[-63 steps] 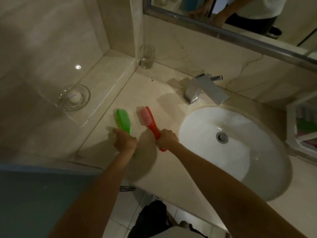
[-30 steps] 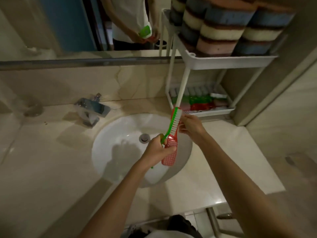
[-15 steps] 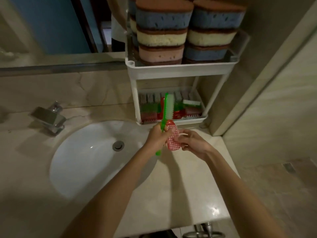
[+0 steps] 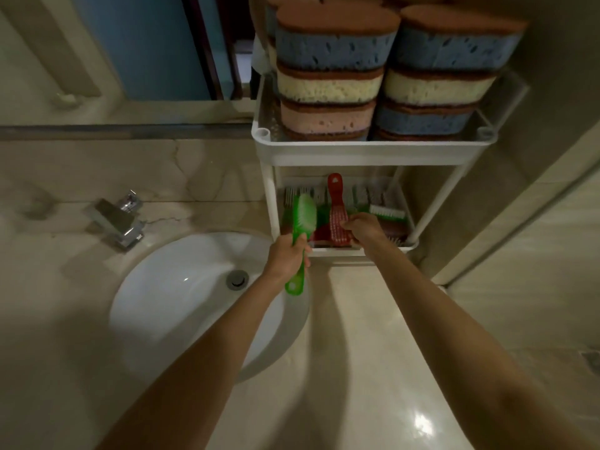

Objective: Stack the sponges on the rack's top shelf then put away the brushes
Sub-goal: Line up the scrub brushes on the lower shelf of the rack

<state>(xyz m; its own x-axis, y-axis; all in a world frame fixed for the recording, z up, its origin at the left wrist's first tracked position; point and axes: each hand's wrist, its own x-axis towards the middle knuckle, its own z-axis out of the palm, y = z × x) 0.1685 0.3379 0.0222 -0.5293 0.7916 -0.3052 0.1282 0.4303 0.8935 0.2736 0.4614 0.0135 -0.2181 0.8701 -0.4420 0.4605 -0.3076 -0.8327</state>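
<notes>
A white two-shelf rack (image 4: 367, 154) stands on the counter right of the sink. Its top shelf carries two stacks of sponges (image 4: 334, 73) in blue, cream and pink with brown pads. The lower shelf (image 4: 363, 250) is filled with several red and green brushes. My left hand (image 4: 287, 254) grips a green brush (image 4: 300, 235) by its handle, bristle head up, just left of the lower shelf. My right hand (image 4: 363, 227) holds the head of a red brush (image 4: 336, 216) over the lower shelf, handle pointing up and back.
A white round sink (image 4: 181, 300) lies at the left, with a chrome tap (image 4: 118, 222) behind it. A mirror (image 4: 130, 47) runs along the back wall. A beige marble counter (image 4: 350, 368) extends toward me; a wall closes the right side.
Both hands carried the brushes from the counter's left end across the sink to the rack. The red brush has moved from beside the green one into the lower shelf, now in my right hand.
</notes>
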